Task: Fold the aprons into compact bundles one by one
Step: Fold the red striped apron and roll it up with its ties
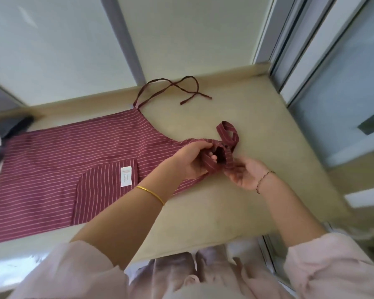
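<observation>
apron lies spread flat on the table while we bunch its neck strap, our left hand and right hand both gripping the striped fabric.

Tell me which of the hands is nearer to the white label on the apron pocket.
Left. The left hand grips the apron's neck strap just right of the white label; the right hand holds the same strap farther right, beyond the left hand.
</observation>
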Motion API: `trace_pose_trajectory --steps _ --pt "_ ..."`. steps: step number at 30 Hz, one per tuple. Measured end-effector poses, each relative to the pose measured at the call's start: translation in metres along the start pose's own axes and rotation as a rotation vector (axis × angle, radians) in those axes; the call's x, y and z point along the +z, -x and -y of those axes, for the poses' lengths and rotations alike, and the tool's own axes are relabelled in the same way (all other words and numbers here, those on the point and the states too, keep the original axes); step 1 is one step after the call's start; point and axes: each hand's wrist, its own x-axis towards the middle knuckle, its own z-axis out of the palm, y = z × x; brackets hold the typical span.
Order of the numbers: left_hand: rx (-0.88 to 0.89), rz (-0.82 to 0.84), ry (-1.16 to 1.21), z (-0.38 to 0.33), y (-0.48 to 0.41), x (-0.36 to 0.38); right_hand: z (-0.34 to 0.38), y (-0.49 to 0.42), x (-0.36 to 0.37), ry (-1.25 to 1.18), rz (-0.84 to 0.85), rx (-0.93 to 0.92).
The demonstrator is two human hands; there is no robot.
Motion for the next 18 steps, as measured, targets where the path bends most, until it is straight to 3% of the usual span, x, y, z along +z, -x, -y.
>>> trace_pose_trajectory --steps 4,11,14,18 --pt "0.067 0.033 0.052 0.0 0.007 0.005 -0.007 0.004 -0.004 0.093 0.232 0.041" --pt "0.161 0.071 -0.014 0.003 0.011 0.011 -0.006 0.009 0.003 -0.489 0.507 0.123" --pt "0.288 0.099 -0.253 0.005 0.007 0.014 -0.003 0.007 0.005 -0.363 0.406 0.033" --pt "0.303 0.04 -0.528 0.012 -0.004 0.014 0.0 0.006 0.007 -0.012 0.091 -0.193"
